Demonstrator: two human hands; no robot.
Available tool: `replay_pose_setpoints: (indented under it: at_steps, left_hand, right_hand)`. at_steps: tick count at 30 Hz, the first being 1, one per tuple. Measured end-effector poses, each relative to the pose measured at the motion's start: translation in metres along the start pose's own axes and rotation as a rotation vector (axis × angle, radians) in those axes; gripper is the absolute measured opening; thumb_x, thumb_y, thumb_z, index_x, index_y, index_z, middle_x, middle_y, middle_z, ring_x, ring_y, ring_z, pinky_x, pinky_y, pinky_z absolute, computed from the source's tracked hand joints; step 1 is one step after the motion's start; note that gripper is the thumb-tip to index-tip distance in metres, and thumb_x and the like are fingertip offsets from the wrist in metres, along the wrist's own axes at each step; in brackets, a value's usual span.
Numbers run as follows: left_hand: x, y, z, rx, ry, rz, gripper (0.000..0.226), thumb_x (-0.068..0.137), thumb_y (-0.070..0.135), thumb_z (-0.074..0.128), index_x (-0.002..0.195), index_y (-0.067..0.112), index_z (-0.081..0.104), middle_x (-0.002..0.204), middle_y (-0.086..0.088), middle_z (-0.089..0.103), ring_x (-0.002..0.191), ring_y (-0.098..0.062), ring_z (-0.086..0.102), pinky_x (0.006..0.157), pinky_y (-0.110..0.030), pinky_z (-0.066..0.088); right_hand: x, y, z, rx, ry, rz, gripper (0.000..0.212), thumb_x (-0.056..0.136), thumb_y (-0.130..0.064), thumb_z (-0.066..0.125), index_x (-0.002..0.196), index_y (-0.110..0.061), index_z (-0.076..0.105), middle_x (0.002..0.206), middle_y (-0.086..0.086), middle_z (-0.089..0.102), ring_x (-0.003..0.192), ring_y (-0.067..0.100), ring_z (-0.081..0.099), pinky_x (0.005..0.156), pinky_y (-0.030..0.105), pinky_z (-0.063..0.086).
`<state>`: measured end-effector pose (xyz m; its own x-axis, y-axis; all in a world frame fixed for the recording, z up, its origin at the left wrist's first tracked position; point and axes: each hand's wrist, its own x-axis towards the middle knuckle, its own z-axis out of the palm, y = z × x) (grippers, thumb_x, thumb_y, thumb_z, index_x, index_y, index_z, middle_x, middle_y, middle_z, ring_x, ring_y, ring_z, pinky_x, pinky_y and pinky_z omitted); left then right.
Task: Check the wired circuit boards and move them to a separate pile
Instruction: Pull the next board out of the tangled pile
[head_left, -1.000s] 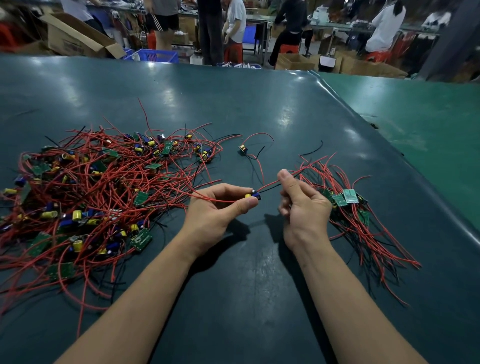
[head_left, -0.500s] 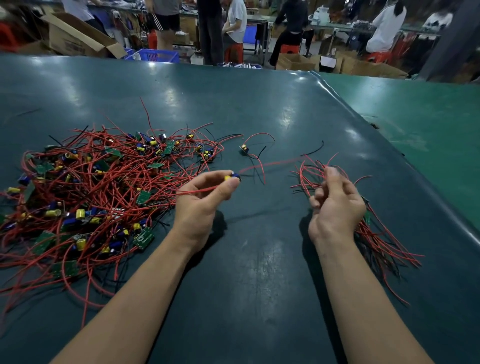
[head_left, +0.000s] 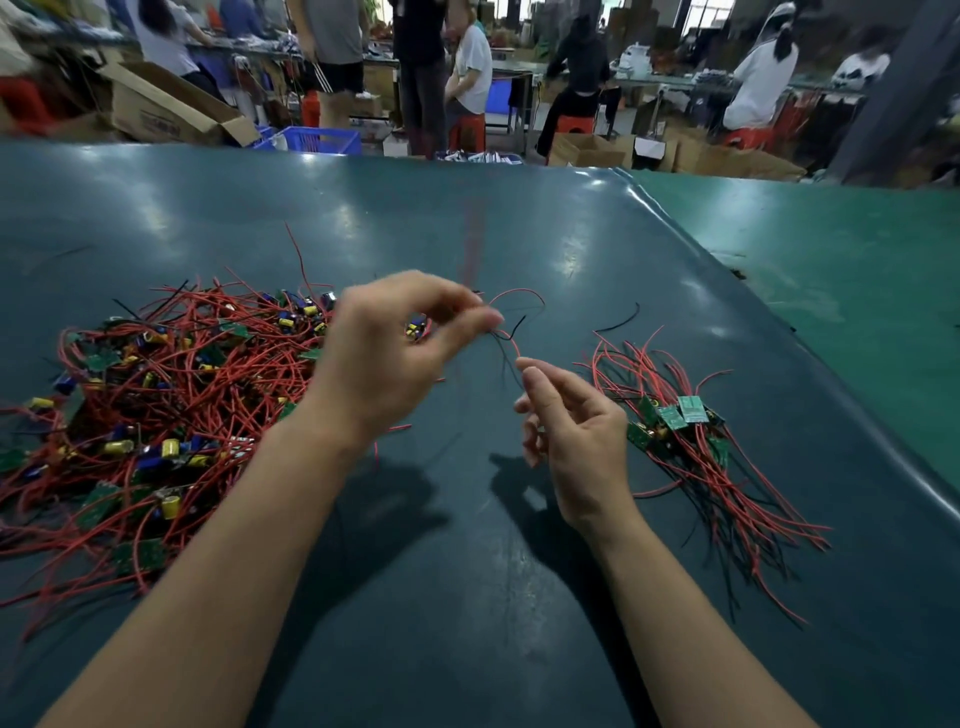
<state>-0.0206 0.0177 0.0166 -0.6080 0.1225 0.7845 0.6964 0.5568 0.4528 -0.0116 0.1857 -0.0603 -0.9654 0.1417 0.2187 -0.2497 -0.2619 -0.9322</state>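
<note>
The left hand (head_left: 387, 358) pinches thin red and black wires (head_left: 511, 338) above the dark green table (head_left: 467, 545); the right hand (head_left: 576, 441) is empty, fingers loosely curled.

Your left hand (head_left: 384, 358) raised, back toward camera, thumb and index fingers (head_left: 470, 325) curled together in pinch at tips. Your right hand (head_left: 576, 436) lower, just beside it, palm turned inward, fingers loosely curled, index tip up, gripping nothing. Both forearms bare, reaching forward from bottom edge.
</note>
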Motion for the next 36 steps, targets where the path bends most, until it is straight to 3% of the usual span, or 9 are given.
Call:
replay_pose_setpoints:
  at_steps: [3, 6, 10, 15, 20, 29, 32, 34, 36]
  left_hand:
    - [-0.009, -0.002, 0.015, 0.098, -0.315, 0.075, 0.024, 0.083, 0.033, 0.074, 0.092, 0.011, 0.077, 0.075, -0.003, 0.064, 0.065, -0.014, 0.054, 0.065, -0.03, 0.048]
    - [-0.024, -0.009, 0.027, 0.012, -0.412, -0.009, 0.035, 0.079, 0.04, 0.075, 0.103, 0.014, 0.076, 0.066, 0.002, 0.054, 0.059, -0.012, 0.045, 0.06, -0.028, 0.042]
    - [-0.046, -0.014, 0.037, -0.113, -0.354, -0.211, 0.047, 0.068, 0.047, 0.078, 0.098, 0.014, 0.065, 0.064, -0.004, 0.059, 0.054, -0.017, 0.051, 0.057, -0.031, 0.047]
    - [-0.062, -0.021, 0.04, -0.043, -0.244, -0.136, 0.023, 0.08, 0.018, 0.08, 0.099, 0.007, 0.072, 0.084, 0.0, 0.068, 0.063, -0.018, 0.061, 0.066, -0.034, 0.052]
    - [-0.063, -0.024, 0.037, -0.005, -0.23, -0.109, 0.019, 0.082, 0.017, 0.078, 0.097, 0.006, 0.073, 0.084, 0.0, 0.067, 0.06, -0.019, 0.057, 0.064, -0.036, 0.051]
    - [-0.065, -0.033, 0.028, 0.032, -0.202, -0.061, 0.021, 0.084, 0.021, 0.075, 0.099, 0.008, 0.073, 0.089, 0.0, 0.068, 0.063, -0.02, 0.06, 0.062, -0.036, 0.053]
    - [-0.066, -0.036, 0.024, 0.127, -0.043, -0.092, 0.021, 0.087, 0.016, 0.073, 0.105, 0.005, 0.072, 0.097, -0.004, 0.069, 0.08, -0.023, 0.065, 0.072, -0.04, 0.054]
    - [-0.062, -0.038, 0.02, 0.152, 0.086, -0.118, 0.024, 0.09, 0.015, 0.069, 0.113, 0.006, 0.07, 0.1, -0.006, 0.066, 0.077, -0.02, 0.061, 0.074, -0.034, 0.052]
    - [-0.06, -0.035, 0.02, 0.109, 0.065, -0.067, 0.029, 0.093, 0.018, 0.066, 0.12, 0.009, 0.068, 0.099, -0.006, 0.064, 0.073, -0.016, 0.056, 0.069, -0.029, 0.05]
  right_hand:
    - [-0.002, -0.001, 0.005, 0.117, -0.096, 0.099, 0.034, 0.074, -0.036, 0.07, 0.097, -0.011, 0.073, 0.062, -0.002, 0.059, 0.042, 0.01, 0.044, 0.037, 0.018, 0.034]
    - [0.001, -0.001, 0.004, 0.179, -0.074, 0.188, 0.023, 0.075, -0.027, 0.07, 0.093, -0.013, 0.076, 0.061, 0.0, 0.059, 0.042, 0.008, 0.043, 0.036, 0.017, 0.033]
    - [0.004, 0.002, 0.001, 0.136, -0.005, 0.183, 0.009, 0.073, -0.022, 0.075, 0.073, -0.013, 0.078, 0.061, 0.003, 0.06, 0.042, 0.01, 0.043, 0.037, 0.017, 0.032]
    - [0.007, 0.006, -0.002, 0.117, 0.078, 0.216, 0.017, 0.082, -0.012, 0.076, 0.065, -0.017, 0.076, 0.059, -0.001, 0.063, 0.043, 0.008, 0.044, 0.041, 0.018, 0.032]
    - [0.012, 0.004, -0.002, 0.08, 0.197, 0.17, 0.025, 0.083, -0.009, 0.076, 0.059, -0.013, 0.073, 0.054, 0.001, 0.061, 0.039, 0.007, 0.04, 0.037, 0.017, 0.031]
    - [0.021, -0.013, -0.022, 0.218, 0.516, -0.006, 0.021, 0.088, -0.006, 0.071, 0.067, -0.009, 0.065, 0.053, -0.002, 0.059, 0.039, 0.005, 0.042, 0.037, 0.017, 0.03]
    - [0.024, -0.026, -0.034, 0.341, 0.58, -0.128, 0.02, 0.093, -0.009, 0.064, 0.074, -0.013, 0.059, 0.057, -0.001, 0.054, 0.04, 0.008, 0.041, 0.037, 0.017, 0.027]
    - [0.02, -0.027, -0.033, 0.228, 0.453, -0.076, 0.018, 0.093, -0.017, 0.065, 0.078, -0.015, 0.056, 0.055, -0.004, 0.054, 0.039, 0.007, 0.042, 0.036, 0.015, 0.027]
    - [0.007, -0.02, -0.018, 0.0, 0.098, 0.095, 0.023, 0.086, -0.036, 0.067, 0.081, -0.014, 0.06, 0.056, -0.005, 0.057, 0.039, 0.006, 0.044, 0.034, 0.015, 0.03]
